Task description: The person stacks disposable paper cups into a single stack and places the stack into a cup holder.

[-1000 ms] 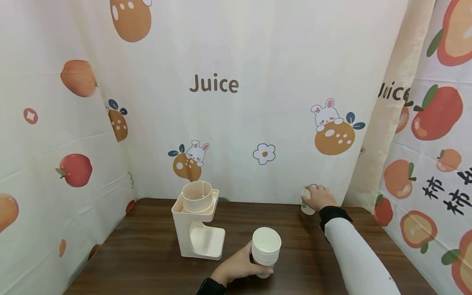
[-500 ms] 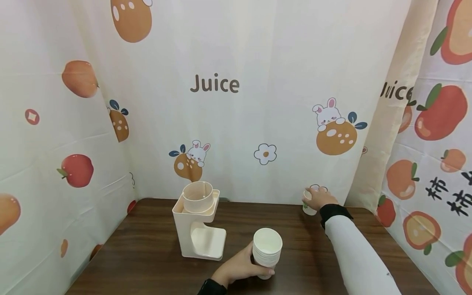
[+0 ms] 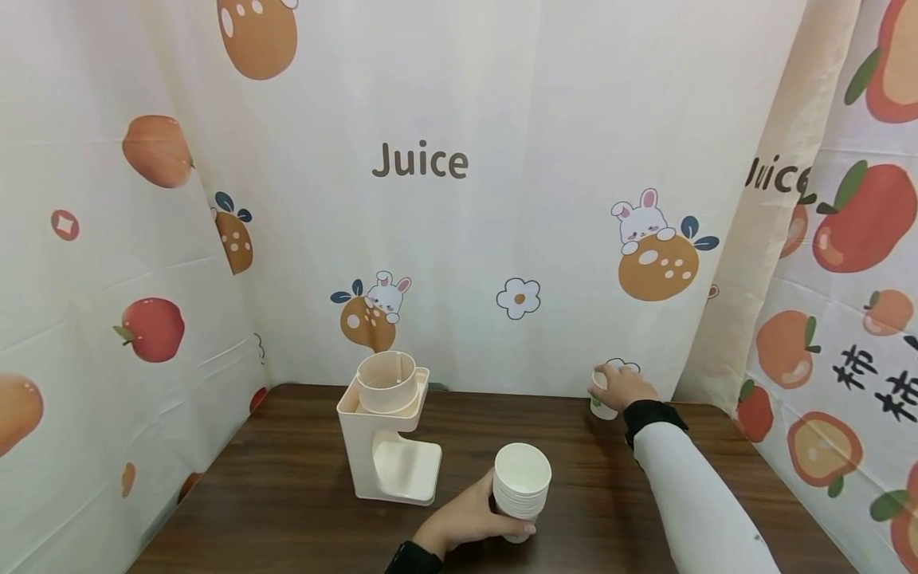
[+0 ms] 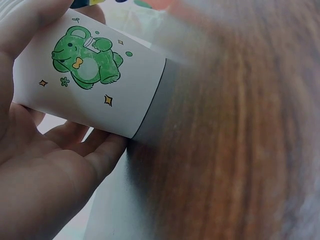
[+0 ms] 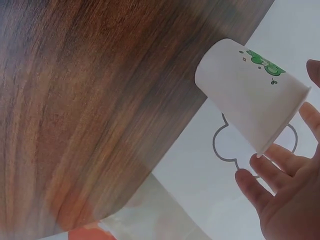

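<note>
In my left hand (image 3: pixel 469 514) is a nested stack of white paper cups (image 3: pixel 522 478), upright near the table's front; fingers and thumb wrap its side. The left wrist view shows a green cartoon bear printed on the lowest cup (image 4: pixel 95 75), its base close over the wood. My right hand (image 3: pixel 625 388) reaches to the back right, around the rim of a single white paper cup (image 5: pixel 250 95) standing on the table by the curtain. In the right wrist view, its fingers are spread and loosely bent, with fingertips (image 5: pixel 246 176) right at the rim.
A cream-coloured stand (image 3: pixel 358 454) with a round cup-like top (image 3: pixel 386 383) and a flat foot is left of the stack. Dark wooden table (image 3: pixel 287 478) lies beneath everything. A fruit-printed curtain (image 3: pixel 445 239) hangs along the back and both sides.
The head view has shifted slightly, so everything sits a little further right. My right hand's fingers have changed position slightly over the single cup. The left hand keeps its hold on the stack.
</note>
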Motion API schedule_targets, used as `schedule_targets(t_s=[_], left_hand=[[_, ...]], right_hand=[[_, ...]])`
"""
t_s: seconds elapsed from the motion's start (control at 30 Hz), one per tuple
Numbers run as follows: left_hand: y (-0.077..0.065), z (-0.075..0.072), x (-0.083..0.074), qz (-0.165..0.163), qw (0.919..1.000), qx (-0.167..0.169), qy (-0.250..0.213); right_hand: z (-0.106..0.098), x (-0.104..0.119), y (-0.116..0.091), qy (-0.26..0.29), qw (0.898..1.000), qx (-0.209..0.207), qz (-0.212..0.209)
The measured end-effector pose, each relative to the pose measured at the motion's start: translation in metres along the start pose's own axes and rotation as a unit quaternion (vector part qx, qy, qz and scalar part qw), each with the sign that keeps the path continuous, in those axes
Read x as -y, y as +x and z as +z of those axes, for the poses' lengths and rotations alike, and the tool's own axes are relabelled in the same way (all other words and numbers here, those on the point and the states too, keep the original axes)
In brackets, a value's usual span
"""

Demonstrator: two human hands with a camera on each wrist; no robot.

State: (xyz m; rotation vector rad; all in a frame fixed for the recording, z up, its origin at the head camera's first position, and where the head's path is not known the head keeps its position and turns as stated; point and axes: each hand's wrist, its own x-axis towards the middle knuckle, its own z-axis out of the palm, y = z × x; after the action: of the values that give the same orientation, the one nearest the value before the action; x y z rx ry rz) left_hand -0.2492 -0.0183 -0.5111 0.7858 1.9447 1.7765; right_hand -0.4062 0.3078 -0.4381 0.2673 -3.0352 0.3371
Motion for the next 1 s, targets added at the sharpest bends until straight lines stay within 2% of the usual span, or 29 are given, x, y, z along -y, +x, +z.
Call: schedule_targets(t_s=[0.3, 0.57, 1.0], left_hand=[[0.0, 0.0, 0.0, -0.003, 1.0, -0.002, 0.0], [0.0, -0.001, 0.001, 0.0, 1.0, 0.003, -0.007], [-0.001, 0.001, -0.001, -0.001, 1.0, -0.005, 0.007]], right_hand=[[-0.001, 0.006, -0.003, 0.024, 1.0, -0.001, 0.014], [-0.005, 0.016, -0.013, 0.038, 0.999, -0.005, -0.001], [0.013, 0.028, -0.023, 0.046, 0.998, -0.045, -0.019]])
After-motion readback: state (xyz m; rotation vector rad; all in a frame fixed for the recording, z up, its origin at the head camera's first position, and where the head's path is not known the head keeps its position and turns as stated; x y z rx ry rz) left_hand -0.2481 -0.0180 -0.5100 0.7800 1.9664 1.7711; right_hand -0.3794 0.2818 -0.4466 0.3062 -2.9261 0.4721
